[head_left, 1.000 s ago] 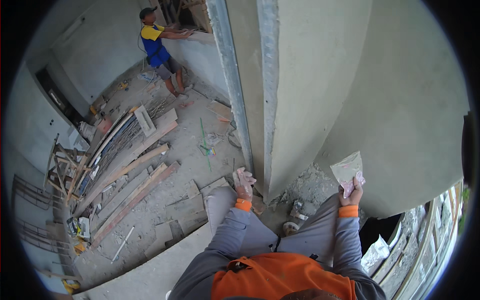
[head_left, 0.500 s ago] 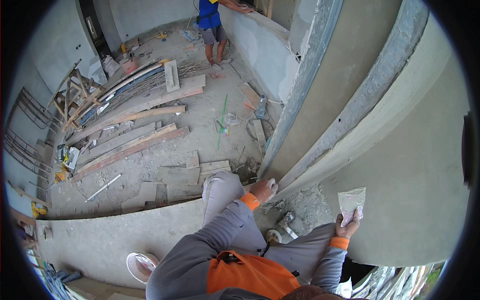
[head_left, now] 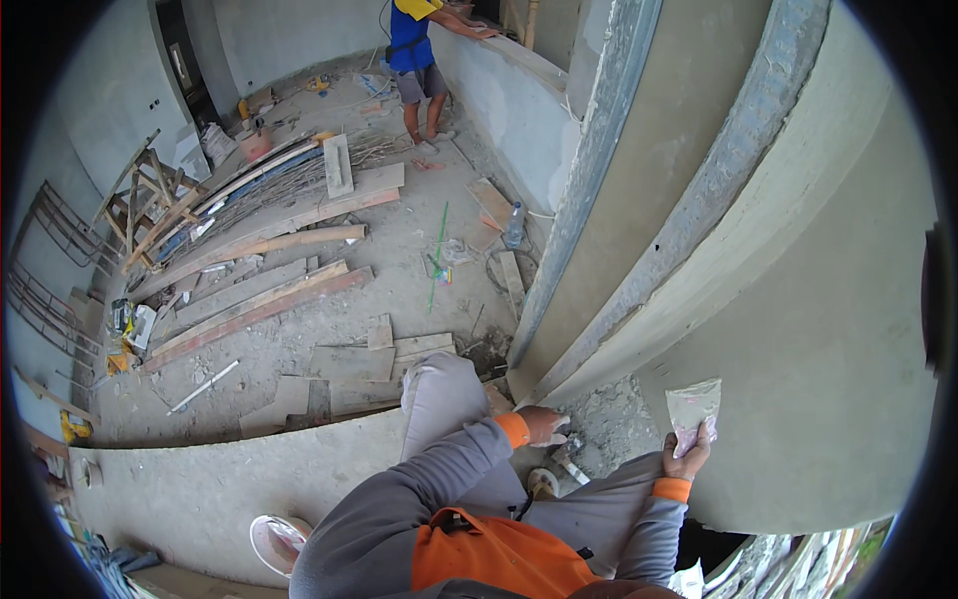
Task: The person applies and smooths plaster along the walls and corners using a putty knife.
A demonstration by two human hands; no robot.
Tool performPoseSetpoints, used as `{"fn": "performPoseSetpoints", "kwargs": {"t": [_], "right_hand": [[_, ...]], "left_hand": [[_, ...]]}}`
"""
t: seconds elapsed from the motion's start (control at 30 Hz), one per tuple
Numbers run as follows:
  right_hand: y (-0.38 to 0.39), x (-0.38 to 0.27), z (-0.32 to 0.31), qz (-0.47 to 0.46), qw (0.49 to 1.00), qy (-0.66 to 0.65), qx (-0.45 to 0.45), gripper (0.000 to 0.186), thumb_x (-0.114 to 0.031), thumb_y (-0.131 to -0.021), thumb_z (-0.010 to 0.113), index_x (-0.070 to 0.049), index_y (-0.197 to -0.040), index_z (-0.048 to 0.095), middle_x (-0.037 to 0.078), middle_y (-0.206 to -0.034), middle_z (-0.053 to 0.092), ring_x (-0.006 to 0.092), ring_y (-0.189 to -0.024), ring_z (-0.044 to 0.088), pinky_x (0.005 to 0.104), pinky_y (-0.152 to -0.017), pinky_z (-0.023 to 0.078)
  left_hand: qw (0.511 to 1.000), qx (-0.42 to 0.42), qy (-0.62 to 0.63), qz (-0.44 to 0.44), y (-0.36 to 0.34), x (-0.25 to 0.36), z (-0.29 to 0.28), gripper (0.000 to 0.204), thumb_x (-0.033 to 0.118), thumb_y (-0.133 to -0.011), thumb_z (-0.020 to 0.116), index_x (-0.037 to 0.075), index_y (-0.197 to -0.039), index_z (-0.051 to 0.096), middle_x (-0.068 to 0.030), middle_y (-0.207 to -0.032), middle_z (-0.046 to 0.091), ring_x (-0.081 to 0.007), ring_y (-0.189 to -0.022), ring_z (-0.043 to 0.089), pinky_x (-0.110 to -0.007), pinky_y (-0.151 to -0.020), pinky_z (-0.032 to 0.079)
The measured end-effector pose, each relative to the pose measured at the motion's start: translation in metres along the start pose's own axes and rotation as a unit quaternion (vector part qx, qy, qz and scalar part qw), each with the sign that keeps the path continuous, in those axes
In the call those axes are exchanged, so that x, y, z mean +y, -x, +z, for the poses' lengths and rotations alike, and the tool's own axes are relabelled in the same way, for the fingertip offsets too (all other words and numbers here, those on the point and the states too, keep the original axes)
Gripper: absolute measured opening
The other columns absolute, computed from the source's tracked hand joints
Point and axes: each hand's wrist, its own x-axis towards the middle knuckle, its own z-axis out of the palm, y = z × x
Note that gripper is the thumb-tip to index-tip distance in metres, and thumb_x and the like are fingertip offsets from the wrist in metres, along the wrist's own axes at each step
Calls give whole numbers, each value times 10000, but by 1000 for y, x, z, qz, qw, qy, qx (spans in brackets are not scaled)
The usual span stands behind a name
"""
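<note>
My right hand (head_left: 685, 461) is closed around a scraper (head_left: 695, 403), a flat, plaster-smeared blade that widens toward the top and has pinkish marks low down. It is held up beside the curved plastered wall (head_left: 798, 399). My left hand (head_left: 542, 426) is off the post's foot, its fingers stretched toward a small hammer-like tool (head_left: 569, 450) with a pale handle. I cannot make out anything in those fingers. Grey rubble (head_left: 609, 424) lies around the tool, close to my foot.
Metal-edged posts (head_left: 589, 190) rise ahead of me. A white bucket (head_left: 279, 544) stands on the ledge (head_left: 200, 489) at left. Below lie planks (head_left: 259, 309), boards (head_left: 349, 362) and a water bottle (head_left: 514, 227). Another person (head_left: 414, 60) stands by a low wall (head_left: 509, 100).
My left hand has let go of the post's lower edge and moved down and slightly right, beside the small tool. My right hand still holds the scraper, nearly unmoved.
</note>
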Motion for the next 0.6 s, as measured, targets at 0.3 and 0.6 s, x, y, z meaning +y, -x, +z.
{"fn": "performPoseSetpoints", "kwargs": {"t": [0.3, 0.6], "right_hand": [[-16, 28, 1, 10, 996, 4, 90, 76, -206, -871, 543, -162, -927, 569, -49, -787, 600, 125, -606, 566, 275, -455, 356], [-27, 21, 1, 7, 995, -96, 21, 296, -147, -921, 477, 10, -1172, 485, 136, -1082, 597, 262, -955, 619, 399, -848, 525]], "left_hand": [[999, -31, -38, 23, -12, -15, 12, 608, 468, -874, 517, 44, -1302, 436, -191, -1243, 530, -346, -1152, 501, -413, -960, 399], [999, -6, 39, -12, -10, 9, -11, 592, 420, -850, 582, 36, -1283, 454, -196, -1160, 585, -337, -1080, 555, -384, -905, 440]]}}
